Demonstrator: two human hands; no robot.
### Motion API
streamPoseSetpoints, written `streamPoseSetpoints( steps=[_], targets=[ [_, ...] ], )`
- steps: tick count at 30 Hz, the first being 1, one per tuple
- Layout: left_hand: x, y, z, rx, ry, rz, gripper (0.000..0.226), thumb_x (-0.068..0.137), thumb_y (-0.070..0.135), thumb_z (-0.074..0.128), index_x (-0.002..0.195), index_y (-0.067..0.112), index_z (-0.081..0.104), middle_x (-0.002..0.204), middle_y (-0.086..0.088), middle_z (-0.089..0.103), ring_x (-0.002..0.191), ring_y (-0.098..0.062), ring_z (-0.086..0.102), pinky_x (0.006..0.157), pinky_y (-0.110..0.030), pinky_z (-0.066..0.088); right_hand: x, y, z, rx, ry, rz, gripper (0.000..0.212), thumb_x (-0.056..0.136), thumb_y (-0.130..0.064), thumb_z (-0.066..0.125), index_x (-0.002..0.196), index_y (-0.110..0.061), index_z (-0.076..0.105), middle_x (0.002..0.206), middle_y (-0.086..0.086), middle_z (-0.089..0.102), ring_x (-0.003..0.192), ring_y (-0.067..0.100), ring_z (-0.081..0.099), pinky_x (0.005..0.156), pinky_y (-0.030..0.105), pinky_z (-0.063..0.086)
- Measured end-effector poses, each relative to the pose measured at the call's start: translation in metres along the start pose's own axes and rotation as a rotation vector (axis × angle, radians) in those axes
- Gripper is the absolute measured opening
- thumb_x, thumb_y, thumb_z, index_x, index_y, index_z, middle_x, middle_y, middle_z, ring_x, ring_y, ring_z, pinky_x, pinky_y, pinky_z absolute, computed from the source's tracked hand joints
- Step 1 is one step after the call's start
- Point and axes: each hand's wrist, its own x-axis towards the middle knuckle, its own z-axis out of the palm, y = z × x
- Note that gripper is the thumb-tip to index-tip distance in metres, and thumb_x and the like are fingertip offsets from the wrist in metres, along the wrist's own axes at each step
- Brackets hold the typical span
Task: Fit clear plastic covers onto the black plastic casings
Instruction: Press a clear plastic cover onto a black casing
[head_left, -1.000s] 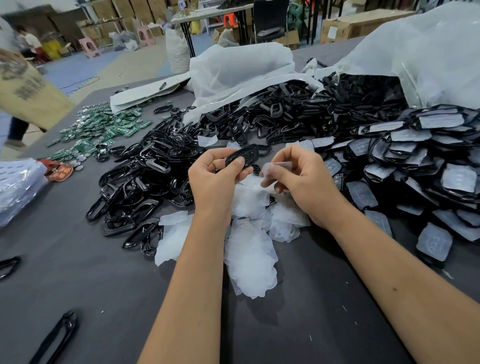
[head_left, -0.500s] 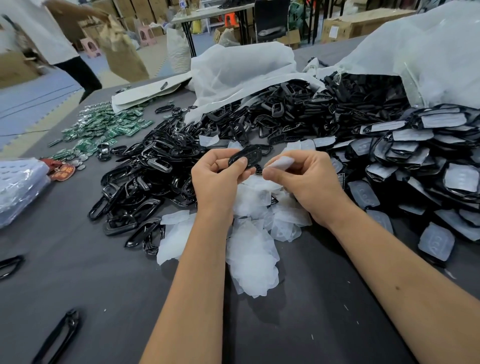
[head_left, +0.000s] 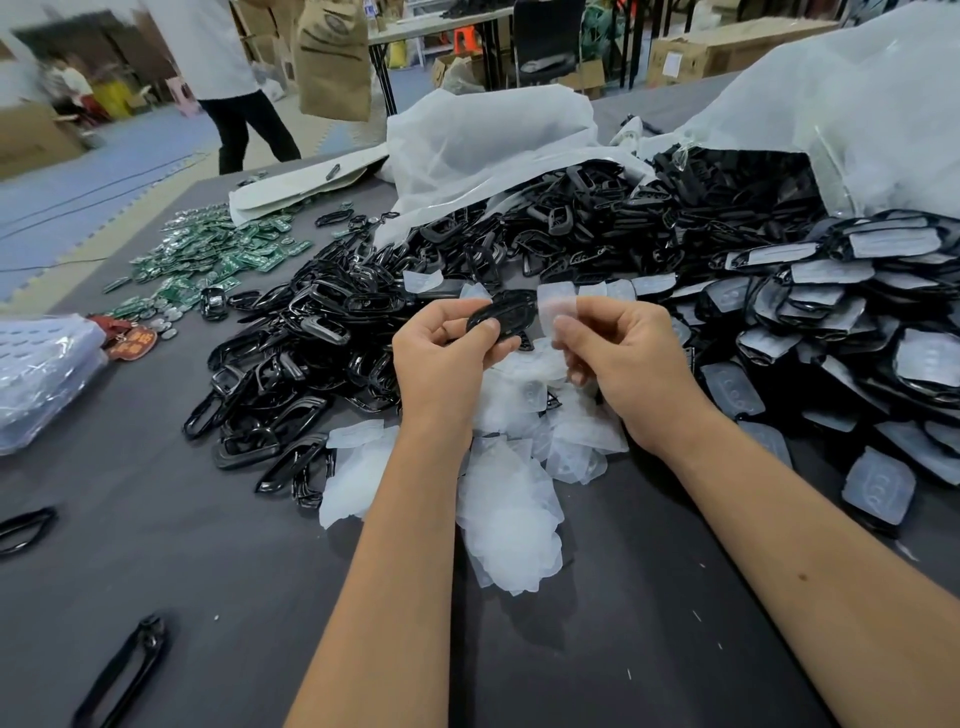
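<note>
Holding a black casing (head_left: 503, 315) pinched in the left hand (head_left: 441, 358), long axis running left-right above the table (head_left: 208, 545). Right hand (head_left: 623, 358) pinches a clear cover (head_left: 557, 306) just right of the casing, edges nearly touching. Judgement: cover must travel leftward onto the casing; right hand nearer.

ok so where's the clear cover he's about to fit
In the head view, the clear cover is pinched in the right hand, centre frame, just right of the black casing.
</note>
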Motion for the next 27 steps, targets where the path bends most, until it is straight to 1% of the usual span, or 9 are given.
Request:
streamPoseSetpoints(
  steps=[2,3,7,11,15,19,22,25,27],
  targets=[
    [-0.0002,-0.0005,0.0004,0.015,0.0,0.008,0.017,0.089,-0.013,0.068,0.098,0.001,0.073,0.08,-0.014,0.054,0.066,-0.023,0.074,0.074,-0.028,0.061,-0.0009,-0.0008,0.0002,-0.012,-0.004,-0.036,0.011,0.097,-0.007,0.071,0.102,-0.016,0.075,0.068,0.0,0.069,0.05,0.012,0.053,0.046,0.021,0.045],
    [-0.0002,-0.0005,0.0001,0.017,0.0,0.009,0.018,0.088,-0.013,0.068,0.098,0.001,0.073,0.08,-0.014,0.053,0.066,-0.022,0.073,0.075,-0.028,0.061,-0.001,-0.0014,0.0001,-0.007,-0.003,-0.04,0.01,0.096,-0.007,0.073,0.1,-0.016,0.074,0.069,0.001,0.07,0.05,0.013,0.053,0.046,0.023,0.045],
    [0.0,0.0004,-0.0007,0.003,0.003,0.002,0.019,0.088,-0.013,0.067,0.097,0.002,0.073,0.088,-0.015,0.052,0.069,-0.025,0.073,0.074,-0.027,0.061,0.0003,-0.0017,-0.0007,0.001,0.017,-0.008,0.005,0.098,-0.008,0.07,0.095,-0.01,0.073,0.064,-0.002,0.066,0.051,0.014,0.052,0.046,0.023,0.045],
    [0.0001,0.0009,-0.0003,0.013,0.002,0.0,0.019,0.088,-0.014,0.067,0.097,0.003,0.073,0.087,-0.015,0.052,0.067,-0.024,0.073,0.072,-0.025,0.06,0.0007,-0.0017,0.0006,0.014,0.024,0.014,0.016,0.101,-0.008,0.064,0.093,-0.013,0.077,0.06,0.0,0.06,0.049,0.013,0.05,0.046,0.021,0.043],
    [0.0004,0.0001,-0.0007,0.027,-0.008,0.001,0.02,0.088,-0.013,0.068,0.096,0.004,0.074,0.087,-0.015,0.051,0.065,-0.022,0.072,0.071,-0.025,0.06,0.0008,-0.0026,0.0007,0.011,0.017,0.022,0.021,0.103,-0.007,0.06,0.094,-0.015,0.078,0.062,0.002,0.058,0.049,0.015,0.049,0.047,0.023,0.044],
    [0.0004,-0.0016,0.0,0.031,-0.027,0.009,0.021,0.088,-0.013,0.068,0.099,0.003,0.075,0.083,-0.017,0.056,0.065,-0.021,0.072,0.07,-0.025,0.06,0.0012,-0.0024,0.0001,0.008,0.004,0.04,0.018,0.101,-0.006,0.061,0.096,-0.013,0.077,0.06,-0.003,0.058,0.049,0.014,0.051,0.045,0.023,0.043],
    [0.0006,-0.0034,0.0005,0.043,-0.03,0.034,0.024,0.088,-0.013,0.067,0.102,0.004,0.076,0.075,-0.013,0.063,0.067,-0.022,0.073,0.07,-0.025,0.06,0.0009,-0.0032,0.0008,0.018,0.019,0.029,0.014,0.1,-0.007,0.065,0.094,-0.014,0.075,0.068,-0.005,0.062,0.054,0.011,0.053,0.047,0.02,0.044],
    [0.0001,-0.0039,0.001,0.06,-0.056,0.054,0.026,0.087,-0.014,0.067,0.097,0.007,0.078,0.076,-0.009,0.068,0.072,-0.028,0.075,0.07,-0.025,0.061,0.0,-0.0035,0.0019,0.02,0.03,-0.016,0.013,0.102,-0.009,0.064,0.096,-0.015,0.074,0.078,0.0,0.065,0.057,0.007,0.057,0.048,0.02,0.046],
    [-0.0008,-0.0044,0.002,0.069,-0.077,0.068,0.027,0.086,-0.015,0.067,0.094,0.008,0.078,0.077,-0.005,0.07,0.074,-0.031,0.076,0.07,-0.027,0.062,0.0004,-0.0021,0.0008,0.019,0.053,-0.058,0.012,0.101,-0.007,0.064,0.099,-0.012,0.075,0.075,-0.001,0.065,0.056,0.007,0.058,0.049,0.022,0.047]
  ],
)
